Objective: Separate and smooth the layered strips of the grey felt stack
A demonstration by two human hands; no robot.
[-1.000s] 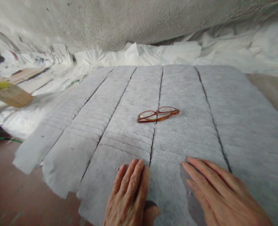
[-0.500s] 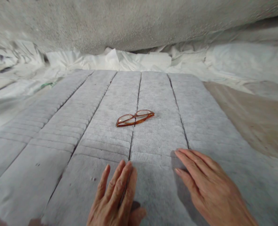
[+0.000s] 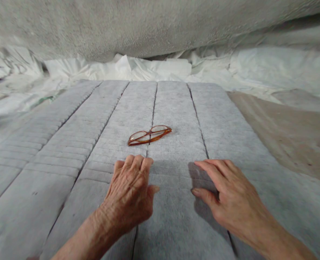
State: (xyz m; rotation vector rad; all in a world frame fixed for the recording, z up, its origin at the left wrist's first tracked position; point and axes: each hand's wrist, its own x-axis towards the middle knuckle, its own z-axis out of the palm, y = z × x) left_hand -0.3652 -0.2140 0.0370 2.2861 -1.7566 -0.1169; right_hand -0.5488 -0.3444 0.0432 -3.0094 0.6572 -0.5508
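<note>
A pair of brown-framed eyeglasses [image 3: 149,135] rests folded on a grey padded mat [image 3: 173,108] with dark lengthwise grooves. Just below the glasses, my left hand [image 3: 132,187] is over the mat, its fingers bent down and its thumb held apart; nothing shows in it. To the right, my right hand [image 3: 230,196] is over the mat with fingers stretched forward and thumb spread away, casting a shadow beside it. Neither hand touches the glasses. The fingertips of my left hand are partly hidden behind its knuckles.
Crumpled white plastic sheeting [image 3: 160,68] runs along the mat's far edge. Behind it bulges a large rough grey surface [image 3: 108,29]. A brown floor patch [image 3: 292,133] lies to the right of the mat.
My left hand has moved forward toward the glasses, and its fingers have gone from stretched out to bent. My right hand has shifted slightly forward with its thumb wider apart.
</note>
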